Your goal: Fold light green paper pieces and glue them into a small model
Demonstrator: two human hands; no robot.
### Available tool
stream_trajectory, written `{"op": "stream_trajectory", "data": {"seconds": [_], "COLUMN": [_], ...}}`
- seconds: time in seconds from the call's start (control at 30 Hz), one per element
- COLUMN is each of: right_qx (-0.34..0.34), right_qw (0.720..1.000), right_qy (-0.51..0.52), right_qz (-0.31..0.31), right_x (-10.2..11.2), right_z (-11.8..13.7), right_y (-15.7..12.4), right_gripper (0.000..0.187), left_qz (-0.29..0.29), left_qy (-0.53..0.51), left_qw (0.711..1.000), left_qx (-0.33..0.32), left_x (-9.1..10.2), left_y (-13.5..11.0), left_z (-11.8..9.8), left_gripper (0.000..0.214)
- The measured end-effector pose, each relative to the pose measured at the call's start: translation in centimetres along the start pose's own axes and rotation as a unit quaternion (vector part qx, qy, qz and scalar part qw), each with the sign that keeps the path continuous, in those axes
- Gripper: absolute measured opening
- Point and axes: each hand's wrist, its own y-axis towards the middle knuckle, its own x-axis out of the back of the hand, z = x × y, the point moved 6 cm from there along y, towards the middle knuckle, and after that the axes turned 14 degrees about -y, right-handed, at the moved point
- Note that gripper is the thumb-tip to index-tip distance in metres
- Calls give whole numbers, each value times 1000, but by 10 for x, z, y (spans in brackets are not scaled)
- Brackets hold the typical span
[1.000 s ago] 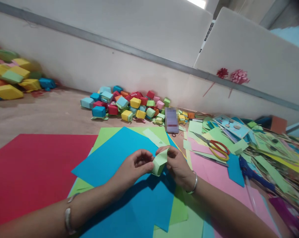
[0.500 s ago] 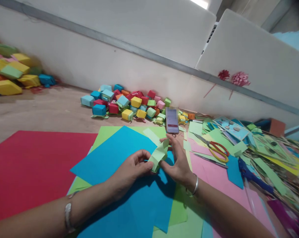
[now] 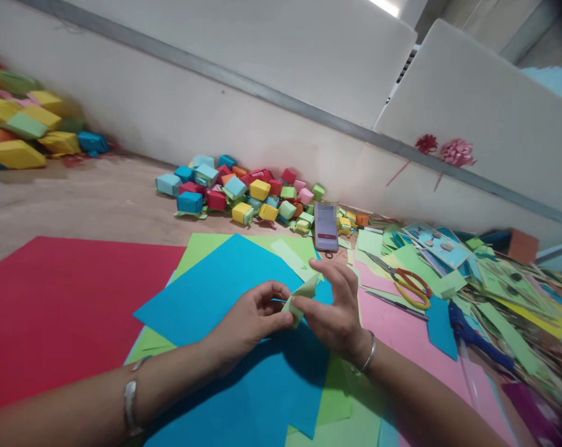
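My left hand (image 3: 253, 316) and my right hand (image 3: 331, 307) meet over a blue paper sheet (image 3: 229, 292). Both pinch a small folded light green paper piece (image 3: 302, 297) between them. My left fingers are curled on its left end. My right thumb and forefinger grip its right side, while the other right fingers stand spread above it. Each wrist wears a silver bangle.
A red sheet (image 3: 57, 310) lies at left, green and pink sheets under and right of the blue one. A pile of coloured paper boxes (image 3: 243, 192) sits near the wall, a phone (image 3: 326, 226) beside it. Red-handled scissors (image 3: 408, 279) and paper scraps lie at right.
The green piece has been pressed flatter and lower between my hands. My right fingers have lifted and spread. The view has shifted slightly.
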Motion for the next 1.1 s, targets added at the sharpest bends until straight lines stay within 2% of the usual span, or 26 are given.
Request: {"op": "stream_trajectory", "data": {"seconds": [0.1,0.23,0.47,0.6,0.73,0.83,0.9,1.0,1.1], "right_qx": [19,12,10,8,-6,-8,-11,-21,-28], "right_qw": [1000,999,1000,1000,1000,998,996,995,995], "right_qy": [-16,-32,-8,-16,2,8,7,16,33], "right_qz": [2,19,-1,-6,28,67,87,95,86], "right_x": [0,-2,1,6,8,9,9,10,11], "right_z": [5,5,6,9,7,3,2,1,3], "right_y": [2,1,0,0,4,8,11,12,12], "right_gripper": [11,12,16,16,13,28,27,14,14], "left_qz": [-12,-38,-66,-70,-76,-63,-56,-56,-50], "left_qy": [-3,4,38,107,225,271,288,291,216], "left_qw": [1000,999,997,989,960,943,937,937,966], "left_qx": [-2,2,-11,-69,-149,-183,-188,-183,-132], "left_x": [1,3,7,4,-6,-12,-14,-12,-6], "left_y": [0,-1,-1,-4,-12,-17,-18,-16,-12], "left_z": [1,1,-2,-13,-31,-38,-39,-37,-27], "left_gripper": [57,57,50,28,16,15,18,19,17]}}
